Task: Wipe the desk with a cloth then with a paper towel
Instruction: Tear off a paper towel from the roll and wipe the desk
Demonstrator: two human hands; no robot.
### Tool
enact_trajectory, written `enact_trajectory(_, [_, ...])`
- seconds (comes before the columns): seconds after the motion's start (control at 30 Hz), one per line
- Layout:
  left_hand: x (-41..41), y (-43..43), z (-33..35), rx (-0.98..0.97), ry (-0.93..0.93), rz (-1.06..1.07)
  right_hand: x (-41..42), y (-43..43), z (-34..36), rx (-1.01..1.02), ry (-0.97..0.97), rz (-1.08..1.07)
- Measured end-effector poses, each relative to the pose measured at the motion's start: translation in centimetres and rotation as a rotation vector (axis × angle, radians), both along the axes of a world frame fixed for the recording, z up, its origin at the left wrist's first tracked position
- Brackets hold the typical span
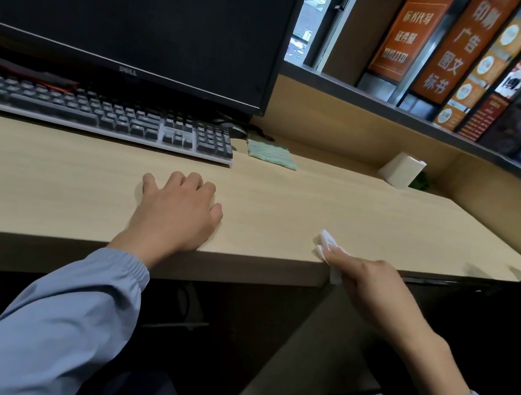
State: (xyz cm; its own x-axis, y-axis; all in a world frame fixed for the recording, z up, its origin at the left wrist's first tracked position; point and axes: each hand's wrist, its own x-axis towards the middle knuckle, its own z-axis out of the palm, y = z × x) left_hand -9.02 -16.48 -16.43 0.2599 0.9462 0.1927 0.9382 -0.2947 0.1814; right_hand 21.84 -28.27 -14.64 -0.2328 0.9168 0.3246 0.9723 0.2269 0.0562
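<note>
Right hand [366, 278] pinched a folded paper towel [325, 243] against the front edge of the counter [321, 201], with part of the towel hanging over it. Left hand [176, 210] rested on the counter, fingers loosely curled, holding nothing. Green cloth [272, 154] lay beside the keyboard [92, 113]. Risk noted: so near the edge, a stroke could slip off the counter and leave the far surface unwiped.

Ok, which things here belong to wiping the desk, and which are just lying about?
For the job: desk, green cloth, paper towel gripped by the right hand.
Lying about: monitor, keyboard, white container, orange signs.
</note>
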Motion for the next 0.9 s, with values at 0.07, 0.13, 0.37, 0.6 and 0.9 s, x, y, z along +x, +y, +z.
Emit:
enact_trajectory(0.07, [0.0,-0.1,0.0,0.002,0.005,-0.003,0.1,-1.2,-0.4,0.022,0.088,0.025])
enact_trajectory(0.13, [0.1,-0.2,0.1,0.000,0.008,-0.005,0.8,-1.5,-0.6,0.041,0.109,0.078])
enact_trajectory(0.37, [0.1,-0.3,0.2,-0.003,0.016,-0.005,4.7,1.2,-3.5,0.157,0.090,0.187])
enact_trajectory(0.6, [0.2,-0.2,0.1,0.001,0.025,0.001,4.2,1.0,-3.1,0.187,0.231,0.235])
enact_trajectory(0.9, [0.5,-0.4,0.1,0.001,0.027,0.015,1.8,2.5,-3.4,0.049,0.336,0.334])
